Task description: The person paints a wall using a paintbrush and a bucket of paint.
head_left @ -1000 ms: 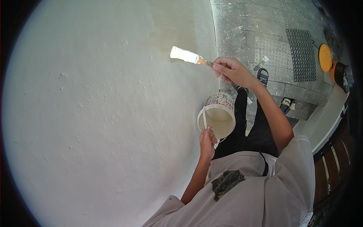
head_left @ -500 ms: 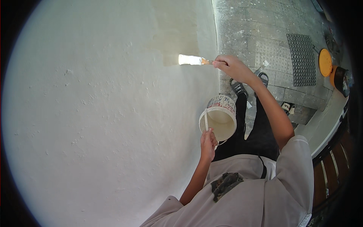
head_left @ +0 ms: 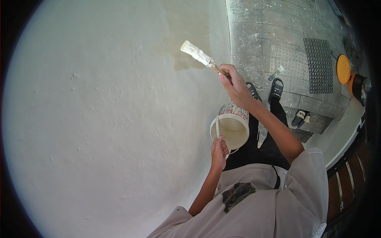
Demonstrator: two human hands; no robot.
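My right hand (head_left: 237,85) is closed round the handle of a paintbrush (head_left: 197,53), whose bristles and ferrule are coated in white paint. The brush slants up to the left in front of a pale wall (head_left: 119,131); whether its tip touches the surface I cannot tell. Behind and above it, a beige-brown patch (head_left: 186,39) shows on the wall. Lower down, my left hand (head_left: 219,152) grips the handle of a white paint bucket (head_left: 235,118). The bucket tilts so its mouth faces me, with pale paint on the inside and drips down its outer side.
Paint-spattered paving (head_left: 274,23) runs along the wall's foot. A dark perforated mat (head_left: 319,65) lies on it, near another small brush (head_left: 277,72). Farther right are an orange lid (head_left: 343,69), an orange-and-black container (head_left: 357,88) and a pair of slippers (head_left: 300,118).
The brush has swung from nearly level to slanting, its tip now higher and slightly left. My right hand has dropped a little and turned. My left hand and the bucket have barely moved.
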